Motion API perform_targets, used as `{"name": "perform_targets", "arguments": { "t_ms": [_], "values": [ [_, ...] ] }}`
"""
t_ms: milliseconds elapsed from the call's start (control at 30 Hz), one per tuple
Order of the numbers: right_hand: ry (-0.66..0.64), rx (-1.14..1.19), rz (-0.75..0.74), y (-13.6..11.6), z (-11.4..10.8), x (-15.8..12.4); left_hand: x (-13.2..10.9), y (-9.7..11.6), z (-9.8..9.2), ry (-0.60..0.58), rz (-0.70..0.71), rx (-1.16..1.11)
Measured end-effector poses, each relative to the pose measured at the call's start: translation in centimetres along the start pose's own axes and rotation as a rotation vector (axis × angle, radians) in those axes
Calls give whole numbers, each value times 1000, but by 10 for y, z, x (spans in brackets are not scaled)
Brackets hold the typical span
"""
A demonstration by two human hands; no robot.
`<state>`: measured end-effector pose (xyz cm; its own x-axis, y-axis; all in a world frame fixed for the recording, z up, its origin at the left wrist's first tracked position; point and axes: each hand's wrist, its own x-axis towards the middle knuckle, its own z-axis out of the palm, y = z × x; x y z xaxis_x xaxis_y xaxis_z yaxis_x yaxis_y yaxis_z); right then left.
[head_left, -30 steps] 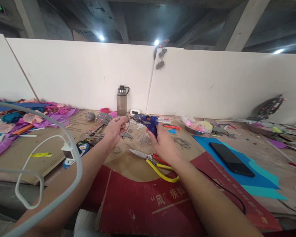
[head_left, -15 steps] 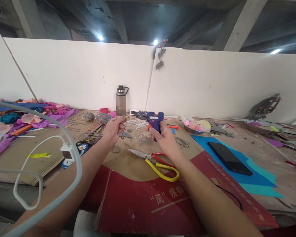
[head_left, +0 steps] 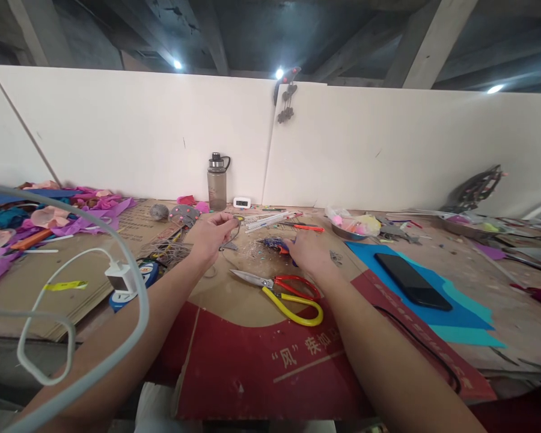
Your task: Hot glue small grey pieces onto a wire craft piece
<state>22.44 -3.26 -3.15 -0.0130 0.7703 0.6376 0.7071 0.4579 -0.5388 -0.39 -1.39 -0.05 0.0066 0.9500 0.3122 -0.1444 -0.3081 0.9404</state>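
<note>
My left hand is closed in a pinch at the middle of the table, with a thin grey cord at its fingertips. To its right, my right hand wraps the grip of a blue glue gun. The gun lies low over the work surface, its nozzle pointing left, and much of its body is hidden by my hand. Nearer me, scissors with one red and one yellow handle lie on the cardboard, blades to the left. White glue sticks lie behind the hands.
A water bottle and a small white clock stand by the white partition. A phone rests on blue sheets at right. A white cable crosses the left foreground, near a tape measure.
My right hand has lowered the glue gun from an upright hold to the table surface, tipping it over. My left hand keeps its pinch on the cord. The view has shifted slightly.
</note>
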Motion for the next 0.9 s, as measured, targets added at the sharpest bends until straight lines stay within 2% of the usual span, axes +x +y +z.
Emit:
{"name": "perform_targets", "arguments": {
  "t_ms": [67, 100, 233, 333, 433, 633, 733, 900],
  "values": [
    [72, 16, 56, -20, 2, 0, -2, -1, 2, 5, 55, 82],
    [86, 110, 89, -31, 6, 0, -4, -1, 3, 15, 96, 148],
    [-86, 744, 156, -68, 31, -4, -12, 2, 9, 19, 262, 390],
    [-132, 921, 229, -77, 44, -7, -16, 5, 13, -16, 270, 388],
    [-81, 795, 198, -77, 42, -9, -18, 5, 16, -53, 173, 296],
    [73, 376, 6, -76, 26, -8, -16, 1, 18, -122, 60, 19],
    [97, 298, -49, -74, 24, -7, -18, 2, 19, -126, 48, -13],
    [139, 222, -56, -71, 23, -6, -19, 5, 20, -139, 19, -24]
  ]
}}
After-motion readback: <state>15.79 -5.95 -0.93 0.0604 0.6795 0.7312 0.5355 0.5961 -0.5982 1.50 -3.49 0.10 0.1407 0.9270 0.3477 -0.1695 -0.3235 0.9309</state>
